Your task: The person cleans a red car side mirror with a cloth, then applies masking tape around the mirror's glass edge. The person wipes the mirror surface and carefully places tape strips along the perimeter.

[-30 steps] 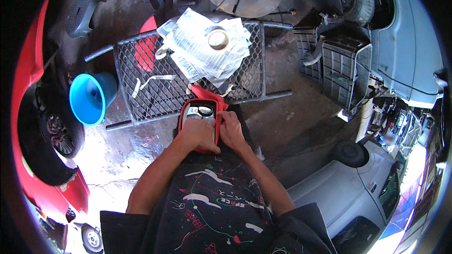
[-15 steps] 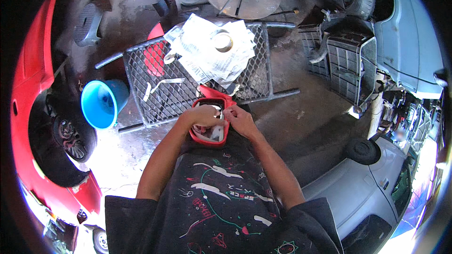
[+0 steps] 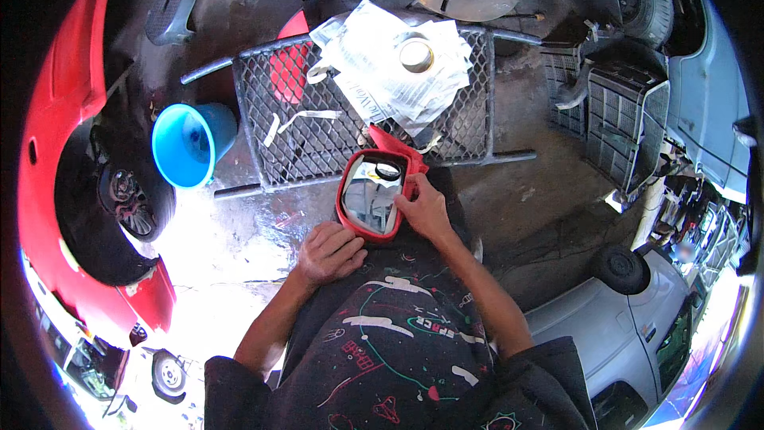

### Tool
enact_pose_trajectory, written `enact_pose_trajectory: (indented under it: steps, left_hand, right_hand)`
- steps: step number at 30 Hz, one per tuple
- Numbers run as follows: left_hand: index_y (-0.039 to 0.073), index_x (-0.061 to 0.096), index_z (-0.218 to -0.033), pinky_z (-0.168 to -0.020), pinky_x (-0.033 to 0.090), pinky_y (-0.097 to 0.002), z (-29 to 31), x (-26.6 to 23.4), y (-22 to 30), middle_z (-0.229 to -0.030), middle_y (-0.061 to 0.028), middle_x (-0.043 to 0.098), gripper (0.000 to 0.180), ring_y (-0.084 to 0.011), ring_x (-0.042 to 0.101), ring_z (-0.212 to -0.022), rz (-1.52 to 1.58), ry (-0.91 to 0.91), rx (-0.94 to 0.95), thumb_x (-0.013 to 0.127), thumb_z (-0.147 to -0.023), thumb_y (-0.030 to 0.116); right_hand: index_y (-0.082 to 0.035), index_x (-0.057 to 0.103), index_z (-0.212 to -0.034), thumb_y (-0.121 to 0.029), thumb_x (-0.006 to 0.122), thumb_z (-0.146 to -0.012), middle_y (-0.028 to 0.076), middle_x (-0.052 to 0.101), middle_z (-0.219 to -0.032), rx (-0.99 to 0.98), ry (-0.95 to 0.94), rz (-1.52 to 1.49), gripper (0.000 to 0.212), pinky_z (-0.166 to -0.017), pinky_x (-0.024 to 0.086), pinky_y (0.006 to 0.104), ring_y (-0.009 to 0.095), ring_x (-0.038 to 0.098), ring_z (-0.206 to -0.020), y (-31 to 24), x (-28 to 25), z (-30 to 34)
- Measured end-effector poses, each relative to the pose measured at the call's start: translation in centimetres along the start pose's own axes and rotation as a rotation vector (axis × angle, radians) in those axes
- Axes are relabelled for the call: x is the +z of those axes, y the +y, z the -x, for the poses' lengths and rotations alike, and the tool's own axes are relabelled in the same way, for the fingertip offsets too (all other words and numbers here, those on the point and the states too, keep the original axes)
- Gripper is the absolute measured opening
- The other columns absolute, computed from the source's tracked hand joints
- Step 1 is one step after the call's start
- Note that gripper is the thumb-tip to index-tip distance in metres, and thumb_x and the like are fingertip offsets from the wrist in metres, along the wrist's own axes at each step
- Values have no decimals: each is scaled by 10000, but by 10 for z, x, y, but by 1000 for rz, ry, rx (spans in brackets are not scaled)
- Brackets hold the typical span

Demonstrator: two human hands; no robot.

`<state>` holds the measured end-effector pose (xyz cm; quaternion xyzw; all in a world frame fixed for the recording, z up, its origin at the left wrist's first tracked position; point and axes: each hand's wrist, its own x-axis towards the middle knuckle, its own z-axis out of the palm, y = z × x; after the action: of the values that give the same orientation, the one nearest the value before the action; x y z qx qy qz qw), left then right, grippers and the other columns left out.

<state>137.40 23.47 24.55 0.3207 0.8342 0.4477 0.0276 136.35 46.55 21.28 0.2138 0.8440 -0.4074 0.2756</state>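
Observation:
A red car side mirror (image 3: 369, 234) rests on my lap, its glass (image 3: 371, 201) facing up and reflecting pale paper and a dark ring. Pale strips, seemingly masking tape, run along the inside of its red rim. My right hand (image 3: 424, 209) grips the mirror's right edge, thumb over the rim and fingers at the outer side. Beside the lower left corner of the mirror, my left hand (image 3: 330, 253) lies with its fingers curled together; whatever is under them is hidden.
Before me stands a metal mesh rack (image 3: 278, 143) bearing newspaper sheets (image 3: 374, 72), a tape roll (image 3: 416, 54), tape scraps (image 3: 312, 115) and a red panel (image 3: 288, 72). A blue bucket (image 3: 185, 147) is left of it, black crates (image 3: 625, 123) right. Cars surround me.
My left hand has drawn back from over the mirror glass to its lower left side. My right hand now grips the right rim, apart from the left hand. The view has shifted slightly.

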Motion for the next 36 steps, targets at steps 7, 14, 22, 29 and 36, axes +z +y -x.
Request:
enact_pose_trajectory:
  steps: [7, 14, 22, 29, 36]
  left_hand:
    - [19, 639, -977, -825, 520, -387, -1, 8, -6, -1010, -123, 616, 406, -285, 617, -948, 31, -83, -76, 802, -617, 110]
    - [15, 612, -977, -833, 507, -395, -11, 6, -12, -1008, -134, 597, 415, -311, 598, -957, 104, -227, -99, 791, -614, 106]
    - [29, 619, -993, -873, 488, -374, -19, 7, -16, -1018, -102, 594, 325, -284, 579, -1010, 75, -298, -33, 743, -709, 126]
    - [27, 602, -1062, -885, 482, -373, -27, 2, -18, -1052, -103, 585, 362, -286, 571, -1031, 26, -365, -29, 724, -737, 133]
    - [19, 617, -1044, -864, 490, -378, -28, -1, -16, -1016, -119, 585, 334, -291, 576, -1007, 72, -367, -75, 720, -740, 113]
  right_hand:
    - [-9, 560, -1054, -232, 683, -749, 234, 644, -911, -47, 16, 10, 397, -762, 507, 435, 379, 643, -865, 3, -2, 1]
    - [-24, 551, -1026, -219, 689, -734, 233, 637, -879, -28, 28, -39, 378, -753, 504, 448, 380, 639, -850, 5, -2, 4]
    - [-28, 555, -1043, -216, 703, -722, 235, 639, -907, 7, 49, -75, 400, -776, 499, 452, 395, 633, -881, 11, -3, 7]
    - [-75, 638, -1030, -287, 720, -763, 101, 621, -832, -517, 347, 495, 350, -729, 482, 377, 276, 605, -852, -25, -18, 14]
    - [-40, 699, -809, -254, 760, -727, 116, 642, -762, -444, -543, 58, 237, -674, 491, 351, 257, 635, -742, -34, -33, -7]
